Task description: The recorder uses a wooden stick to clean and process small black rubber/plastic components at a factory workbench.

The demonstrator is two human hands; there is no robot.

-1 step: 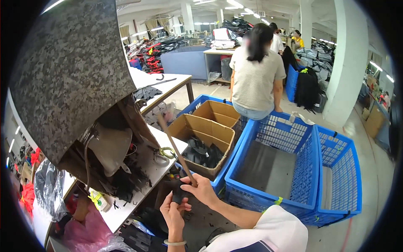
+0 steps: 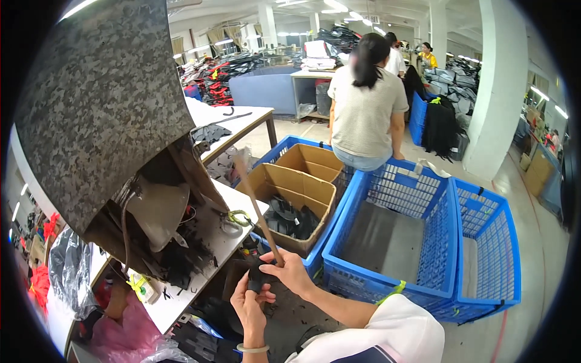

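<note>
My left hand (image 2: 248, 305) is closed on a small black piece (image 2: 256, 277) that looks like cloth, holding it from below; a pale bangle circles that wrist. My right hand (image 2: 293, 277) grips the lower end of a thin brown stick (image 2: 259, 219), which slants up and away to the left. The thumb and fingers of the right hand also touch the upper part of the black piece. Beyond the stick stands an open cardboard box (image 2: 302, 242) with black pieces inside. Fingers hide part of the black piece, so its exact kind cannot be told.
Blue plastic crates (image 2: 393, 281) stand to my right. A person (image 2: 366, 115) sits on a crate edge ahead. At left, a speckled grey panel (image 2: 103, 109) rises over a white table (image 2: 175, 308) with black scraps. Pink plastic wrap (image 2: 124, 330) lies below it.
The far end of the stick has swung slightly up and to the right. The seated person's head has turned a little. Both my hands keep their grips.
</note>
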